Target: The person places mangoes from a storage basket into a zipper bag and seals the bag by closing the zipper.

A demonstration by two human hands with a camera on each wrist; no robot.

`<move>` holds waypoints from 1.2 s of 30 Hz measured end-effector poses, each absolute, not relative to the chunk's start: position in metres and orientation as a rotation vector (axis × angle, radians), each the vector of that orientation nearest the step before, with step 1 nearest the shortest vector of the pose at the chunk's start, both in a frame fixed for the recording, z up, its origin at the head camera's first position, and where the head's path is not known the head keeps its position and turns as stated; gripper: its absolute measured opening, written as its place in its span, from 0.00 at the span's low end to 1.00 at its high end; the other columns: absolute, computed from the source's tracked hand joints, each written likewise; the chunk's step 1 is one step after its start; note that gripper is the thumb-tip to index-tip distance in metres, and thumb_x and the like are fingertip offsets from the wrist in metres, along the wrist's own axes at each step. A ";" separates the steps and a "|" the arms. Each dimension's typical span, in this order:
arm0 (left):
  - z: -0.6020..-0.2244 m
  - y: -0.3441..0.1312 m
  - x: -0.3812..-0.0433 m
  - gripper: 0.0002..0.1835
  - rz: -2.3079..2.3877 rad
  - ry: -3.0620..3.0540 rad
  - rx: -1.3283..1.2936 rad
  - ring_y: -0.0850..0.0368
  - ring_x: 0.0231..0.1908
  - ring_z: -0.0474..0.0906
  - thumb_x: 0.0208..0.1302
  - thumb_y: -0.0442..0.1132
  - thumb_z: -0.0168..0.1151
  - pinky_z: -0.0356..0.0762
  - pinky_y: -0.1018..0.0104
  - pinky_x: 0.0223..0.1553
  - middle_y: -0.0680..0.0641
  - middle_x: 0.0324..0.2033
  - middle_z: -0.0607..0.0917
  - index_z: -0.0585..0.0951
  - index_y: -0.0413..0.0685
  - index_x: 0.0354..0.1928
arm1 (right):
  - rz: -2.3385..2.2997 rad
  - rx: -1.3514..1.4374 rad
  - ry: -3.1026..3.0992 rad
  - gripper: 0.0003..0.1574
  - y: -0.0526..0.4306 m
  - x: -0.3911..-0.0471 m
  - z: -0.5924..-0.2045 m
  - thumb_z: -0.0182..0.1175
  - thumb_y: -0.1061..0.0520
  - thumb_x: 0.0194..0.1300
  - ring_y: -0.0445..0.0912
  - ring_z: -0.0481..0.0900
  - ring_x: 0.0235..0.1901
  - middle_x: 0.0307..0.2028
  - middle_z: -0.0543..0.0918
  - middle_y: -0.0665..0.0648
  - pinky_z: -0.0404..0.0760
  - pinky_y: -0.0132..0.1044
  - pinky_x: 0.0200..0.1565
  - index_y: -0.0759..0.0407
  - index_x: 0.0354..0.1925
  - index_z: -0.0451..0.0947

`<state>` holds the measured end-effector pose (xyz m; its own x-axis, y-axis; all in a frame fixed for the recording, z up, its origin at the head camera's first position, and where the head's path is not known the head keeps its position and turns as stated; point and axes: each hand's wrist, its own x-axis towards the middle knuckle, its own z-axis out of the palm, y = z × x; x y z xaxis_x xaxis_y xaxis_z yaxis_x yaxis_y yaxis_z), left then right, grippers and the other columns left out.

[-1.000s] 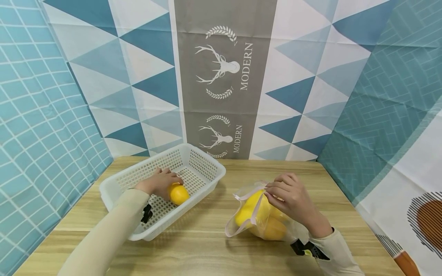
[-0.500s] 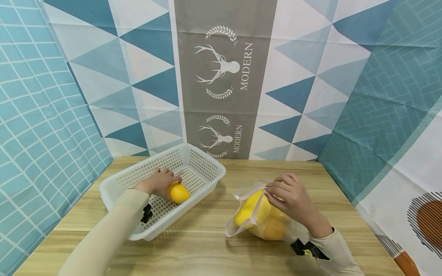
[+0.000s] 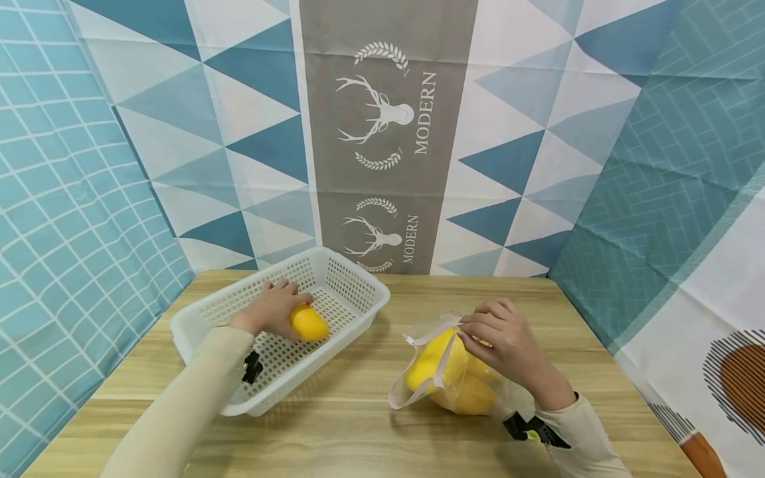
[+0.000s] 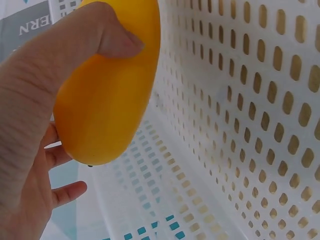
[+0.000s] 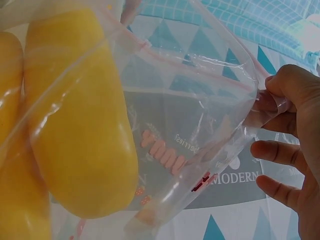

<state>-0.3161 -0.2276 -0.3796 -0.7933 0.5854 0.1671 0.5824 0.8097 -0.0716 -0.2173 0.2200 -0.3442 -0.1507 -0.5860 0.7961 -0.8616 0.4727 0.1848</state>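
Observation:
My left hand holds a yellow-orange mango within the white perforated basket. In the left wrist view the thumb lies over the mango, with the other fingers partly hidden behind it, and the basket's wall stands close to the right. On the right side of the table, a clear zip bag with a pink-edged mouth has several yellow fruits inside. The thumb and index finger of my right hand pinch the bag's mouth edge, while the remaining fingers show apart from the plastic in the right wrist view.
A wood-grain table carries the basket at left and the bag at right. Behind it rises a patterned cloth backdrop, with blue tiled cloth on the left side.
My left hand and the mango have risen slightly in the basket, and the mango's tilt has shifted a little. My right hand and the bag keep their places.

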 end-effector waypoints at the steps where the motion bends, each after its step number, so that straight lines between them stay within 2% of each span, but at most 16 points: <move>1: -0.379 -0.228 -0.316 0.33 0.011 -2.805 -0.905 0.48 0.39 0.67 0.35 0.52 0.76 0.66 0.41 0.43 0.49 0.35 0.74 0.81 0.55 0.50 | 0.397 1.217 -1.847 0.26 0.220 -0.218 -0.344 0.50 0.48 0.77 0.50 0.77 0.33 0.30 0.86 0.53 0.72 0.46 0.43 0.59 0.30 0.86; 7: -0.375 -0.232 -0.319 0.34 -0.016 -2.755 -0.845 0.49 0.38 0.65 0.35 0.53 0.75 0.62 0.50 0.39 0.49 0.34 0.72 0.81 0.54 0.51 | 0.398 1.221 -1.838 0.25 0.221 -0.218 -0.345 0.50 0.48 0.77 0.50 0.78 0.34 0.30 0.86 0.53 0.72 0.46 0.44 0.58 0.30 0.85; 18: -0.364 -0.234 -0.317 0.35 -0.078 -2.657 -0.824 0.47 0.39 0.66 0.35 0.51 0.79 0.61 0.52 0.36 0.47 0.35 0.71 0.81 0.52 0.52 | 0.402 1.221 -1.821 0.23 0.219 -0.218 -0.343 0.51 0.49 0.76 0.50 0.78 0.33 0.30 0.86 0.52 0.72 0.47 0.43 0.58 0.30 0.85; 36: -0.344 -0.227 -0.309 0.37 -0.083 -2.526 -0.839 0.43 0.44 0.69 0.36 0.53 0.79 0.64 0.43 0.43 0.43 0.40 0.74 0.80 0.51 0.53 | 0.396 1.221 -1.833 0.24 0.221 -0.219 -0.345 0.50 0.48 0.77 0.50 0.78 0.34 0.30 0.86 0.53 0.72 0.47 0.43 0.58 0.30 0.85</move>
<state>-0.3094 -0.2271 -0.3437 -0.7004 0.5501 0.4548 0.5786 0.8107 -0.0895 -0.2191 0.2209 -0.3449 -0.1367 -0.5847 0.7997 -0.8626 0.4672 0.1942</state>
